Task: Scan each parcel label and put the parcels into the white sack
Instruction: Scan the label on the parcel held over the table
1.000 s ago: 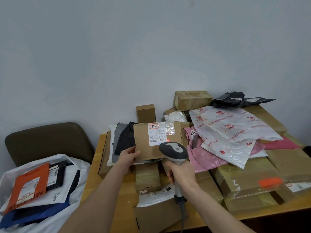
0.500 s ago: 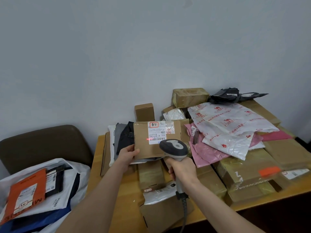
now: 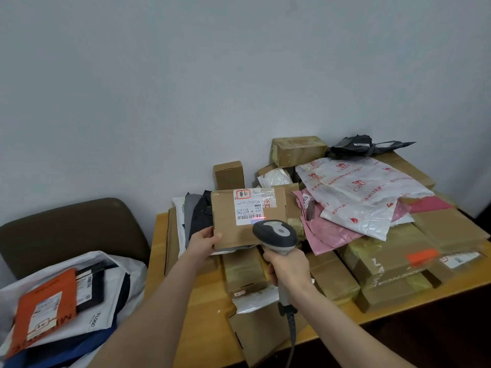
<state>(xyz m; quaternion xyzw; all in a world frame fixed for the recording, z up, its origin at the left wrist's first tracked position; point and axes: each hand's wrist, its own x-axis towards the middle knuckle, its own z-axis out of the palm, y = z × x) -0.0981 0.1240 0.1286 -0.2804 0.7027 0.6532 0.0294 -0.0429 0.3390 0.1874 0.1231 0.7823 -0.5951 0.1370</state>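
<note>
parcel (image 3: 225,221) pinched at its lower corner by left grip (image 3: 203,241); right grip (image 3: 289,269) curled round scanner (image 3: 276,232).

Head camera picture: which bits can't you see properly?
1. Label on the cardboard box: head view, print too small to read; the scanner covers its lower corner.
2. Left hand: head view, fingers hidden behind the box.
3. White sack: head view, cut off by the left and bottom edges.
4. Scanner cable: head view, runs off the bottom edge.
</note>
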